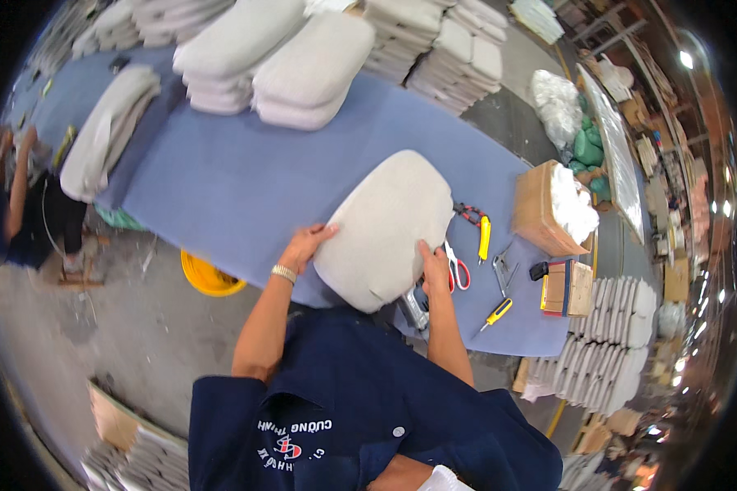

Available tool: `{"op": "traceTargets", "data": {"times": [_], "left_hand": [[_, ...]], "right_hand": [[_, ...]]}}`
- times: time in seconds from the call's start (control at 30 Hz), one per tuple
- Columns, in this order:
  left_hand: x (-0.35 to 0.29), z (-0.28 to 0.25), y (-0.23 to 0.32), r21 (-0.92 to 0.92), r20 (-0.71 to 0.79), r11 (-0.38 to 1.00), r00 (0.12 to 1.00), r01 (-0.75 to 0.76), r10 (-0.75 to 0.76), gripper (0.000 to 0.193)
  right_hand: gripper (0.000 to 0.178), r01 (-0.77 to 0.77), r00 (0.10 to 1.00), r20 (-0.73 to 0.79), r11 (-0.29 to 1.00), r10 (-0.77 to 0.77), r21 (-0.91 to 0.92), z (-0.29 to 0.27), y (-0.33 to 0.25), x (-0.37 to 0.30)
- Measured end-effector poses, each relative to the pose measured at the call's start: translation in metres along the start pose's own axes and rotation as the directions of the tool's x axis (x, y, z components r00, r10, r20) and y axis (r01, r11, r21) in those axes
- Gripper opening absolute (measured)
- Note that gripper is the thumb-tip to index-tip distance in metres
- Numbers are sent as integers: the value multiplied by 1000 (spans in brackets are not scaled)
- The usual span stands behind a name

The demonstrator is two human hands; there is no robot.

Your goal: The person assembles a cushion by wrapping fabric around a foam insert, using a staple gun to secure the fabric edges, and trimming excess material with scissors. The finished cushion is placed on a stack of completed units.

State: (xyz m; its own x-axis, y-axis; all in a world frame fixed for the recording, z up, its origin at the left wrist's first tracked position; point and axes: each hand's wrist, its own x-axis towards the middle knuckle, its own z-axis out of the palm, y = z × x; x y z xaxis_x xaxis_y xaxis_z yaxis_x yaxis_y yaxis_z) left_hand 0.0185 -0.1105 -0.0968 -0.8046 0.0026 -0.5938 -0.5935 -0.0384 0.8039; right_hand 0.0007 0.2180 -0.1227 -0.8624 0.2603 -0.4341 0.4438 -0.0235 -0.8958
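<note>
A light grey fabric-covered seat cushion (389, 225) with rounded corners lies tilted over the near edge of the blue table (213, 184). My left hand (309, 244) grips its left edge, thumb on top and the other fingers mostly hidden. On its right edge my right hand (436, 266) holds the near corner side, fingers partly out of sight. Close to that hand are scissors (460, 277) with red and white handles, and a grey metal tool (416, 309), partly covered, that looks like a staple gun. A small fold shows on the cushion's near edge.
Stacked cushions (311, 69) stand at the table's far side. On the right lie red-handled pliers (469, 214), a yellow cutter (484, 239), a yellow screwdriver (496, 313) and a cardboard box (540, 209) of white stuffing. A yellow tub (209, 278) sits below left; another person works at far left.
</note>
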Motion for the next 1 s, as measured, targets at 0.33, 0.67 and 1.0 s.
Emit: {"op": "traceTargets", "data": {"times": [0.33, 0.67, 1.0], "left_hand": [[-30, 23, 85, 77, 129, 901, 900, -428, 416, 60], [-119, -58, 121, 671, 130, 436, 675, -599, 726, 72], [-115, -135, 20, 732, 91, 490, 779, -474, 620, 79]], "right_hand": [[41, -117, 993, 50, 913, 106, 390, 17, -17, -12], [41, -263, 938, 345, 691, 20, 674, 113, -31, -29], [49, -227, 970, 80, 750, 228, 621, 214, 27, -8]]}}
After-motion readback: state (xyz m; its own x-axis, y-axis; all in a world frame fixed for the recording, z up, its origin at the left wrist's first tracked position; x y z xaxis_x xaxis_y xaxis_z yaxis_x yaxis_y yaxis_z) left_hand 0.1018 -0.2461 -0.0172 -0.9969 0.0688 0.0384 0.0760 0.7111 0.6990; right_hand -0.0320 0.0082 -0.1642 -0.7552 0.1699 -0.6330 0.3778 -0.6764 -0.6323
